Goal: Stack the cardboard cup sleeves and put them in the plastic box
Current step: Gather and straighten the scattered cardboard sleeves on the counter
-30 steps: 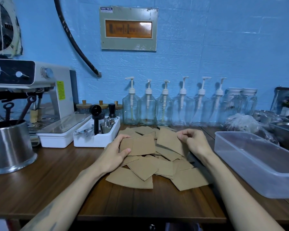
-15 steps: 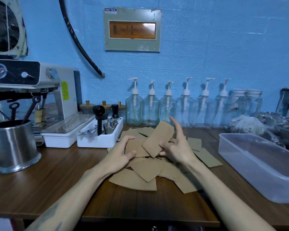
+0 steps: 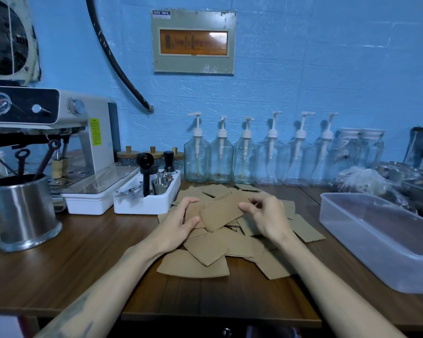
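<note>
The right hand [image 3: 266, 217] pinches one sleeve [image 3: 224, 212] by its end above the pile [image 3: 220, 247]; the left hand [image 3: 181, 222] curls around a sleeve beside it. A loose pinch could drop it askew, spoiling the stack. The box [image 3: 374, 250] stands empty, right of the pile.

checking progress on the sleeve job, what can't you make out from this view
- Sleeve count: the cardboard sleeves overlap in a heap, so lower ones are covered.
- Plastic box: right end cut off by the frame edge.
- Left hand and right hand: fingertips hide how many sleeves each grips.
</note>
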Demonstrator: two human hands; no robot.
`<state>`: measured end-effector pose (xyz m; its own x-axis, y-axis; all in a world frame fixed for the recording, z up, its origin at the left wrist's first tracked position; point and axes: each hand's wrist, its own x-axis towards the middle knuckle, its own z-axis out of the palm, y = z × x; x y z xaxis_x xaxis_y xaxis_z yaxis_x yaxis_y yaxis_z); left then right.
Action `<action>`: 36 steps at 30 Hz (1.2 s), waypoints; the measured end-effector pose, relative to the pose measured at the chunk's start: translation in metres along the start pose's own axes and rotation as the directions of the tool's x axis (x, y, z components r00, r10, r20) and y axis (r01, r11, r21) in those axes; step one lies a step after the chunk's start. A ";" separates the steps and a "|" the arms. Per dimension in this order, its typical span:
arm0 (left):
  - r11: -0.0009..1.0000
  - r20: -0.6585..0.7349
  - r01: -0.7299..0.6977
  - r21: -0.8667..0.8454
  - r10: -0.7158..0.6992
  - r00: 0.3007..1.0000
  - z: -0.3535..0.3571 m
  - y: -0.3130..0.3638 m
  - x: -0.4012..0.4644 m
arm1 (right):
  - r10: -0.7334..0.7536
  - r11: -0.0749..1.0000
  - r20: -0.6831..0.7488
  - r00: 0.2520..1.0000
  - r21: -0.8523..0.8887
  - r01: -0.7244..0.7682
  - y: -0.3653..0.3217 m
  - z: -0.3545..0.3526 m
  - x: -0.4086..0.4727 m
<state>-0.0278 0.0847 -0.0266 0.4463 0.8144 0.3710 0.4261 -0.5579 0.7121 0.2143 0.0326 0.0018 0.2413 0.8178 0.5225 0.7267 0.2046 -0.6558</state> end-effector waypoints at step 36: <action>0.996 -0.034 -0.082 -0.034 0.081 0.996 -0.004 -0.001 -0.004 | -0.097 0.948 0.219 0.971 -0.275 0.157 -0.038 -0.005 -0.050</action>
<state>-0.0332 0.0829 -0.0264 0.4524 0.7715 0.4474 0.3611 -0.6172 0.6991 0.1776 -0.0194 0.0037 0.0227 0.8919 0.4517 0.9041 0.1745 -0.3900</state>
